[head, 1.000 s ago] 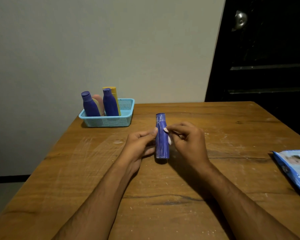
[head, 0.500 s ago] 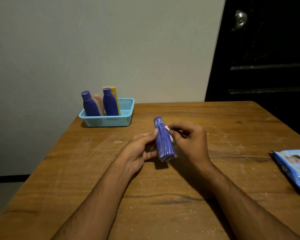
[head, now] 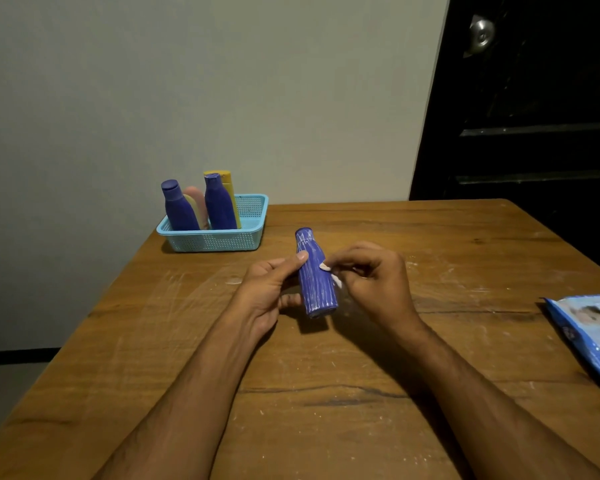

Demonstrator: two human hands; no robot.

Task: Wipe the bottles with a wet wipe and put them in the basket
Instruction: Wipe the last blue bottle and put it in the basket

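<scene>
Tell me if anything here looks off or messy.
The held blue bottle is streaked with whitish lines, and the wooden table carries pale smears and flecks around the hands. The wipes pack overhangs the right edge of the view. Nothing looks spilled or broken.

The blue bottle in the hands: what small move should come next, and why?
Probably draw the wet wipe, pinched in the right hand, further down the blue bottle while the left hand holds it. White streaks show on its side, so it does not look ready for the basket.
</scene>
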